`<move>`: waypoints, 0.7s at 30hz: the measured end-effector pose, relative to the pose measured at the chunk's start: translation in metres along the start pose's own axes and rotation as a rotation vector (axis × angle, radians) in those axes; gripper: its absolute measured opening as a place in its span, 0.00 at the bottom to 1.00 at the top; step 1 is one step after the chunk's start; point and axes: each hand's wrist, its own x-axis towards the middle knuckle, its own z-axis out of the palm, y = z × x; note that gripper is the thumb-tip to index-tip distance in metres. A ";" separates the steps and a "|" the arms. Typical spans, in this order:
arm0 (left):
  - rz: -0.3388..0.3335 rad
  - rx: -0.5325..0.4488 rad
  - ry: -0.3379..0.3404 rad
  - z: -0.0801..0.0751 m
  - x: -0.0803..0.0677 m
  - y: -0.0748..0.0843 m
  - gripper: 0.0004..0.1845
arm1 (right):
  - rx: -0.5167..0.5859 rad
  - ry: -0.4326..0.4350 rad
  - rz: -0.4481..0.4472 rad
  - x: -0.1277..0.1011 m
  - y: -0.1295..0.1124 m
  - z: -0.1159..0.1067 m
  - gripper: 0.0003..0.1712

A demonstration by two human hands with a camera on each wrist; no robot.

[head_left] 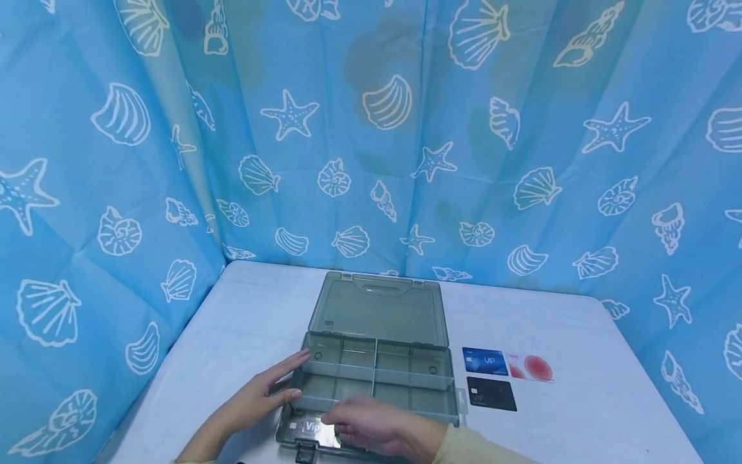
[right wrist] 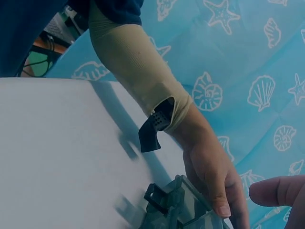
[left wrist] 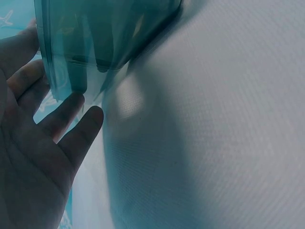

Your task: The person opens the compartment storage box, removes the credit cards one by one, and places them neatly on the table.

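Note:
A grey see-through plastic organizer box (head_left: pixel 375 372) lies on the table with its lid (head_left: pixel 379 308) folded back. In its front left compartment is a card (head_left: pixel 312 426) printed "Vip". My right hand (head_left: pixel 377 422) is over that compartment, fingers bent, fingertips at the card's right part; I cannot tell whether they pinch it. My left hand (head_left: pixel 261 393) rests against the box's left side with straight fingers, the thumb near the front divider. In the left wrist view its fingers (left wrist: pixel 81 131) spread beside the box wall (left wrist: pixel 47 52).
Right of the box lie a blue VIP card (head_left: pixel 485 361), a black VIP card (head_left: pixel 491 394) and a pale card with red circles (head_left: pixel 538 368). A latch (head_left: pixel 305 453) sticks out at the box's front. A blue shell-print curtain (head_left: pixel 348 161) hangs around the white table (head_left: pixel 249 309).

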 end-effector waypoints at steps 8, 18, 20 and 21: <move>0.010 0.015 0.006 0.001 0.000 -0.001 0.34 | 0.025 0.003 -0.047 -0.003 0.003 -0.003 0.10; -0.011 0.023 0.007 0.002 0.001 -0.003 0.35 | -0.014 0.025 -0.067 -0.011 0.002 -0.009 0.39; -0.030 0.018 0.008 0.003 0.002 -0.003 0.35 | -0.017 0.029 -0.092 -0.013 0.001 -0.010 0.38; -0.040 0.017 0.009 0.003 0.002 -0.002 0.35 | -0.024 0.033 -0.102 -0.014 0.000 -0.011 0.37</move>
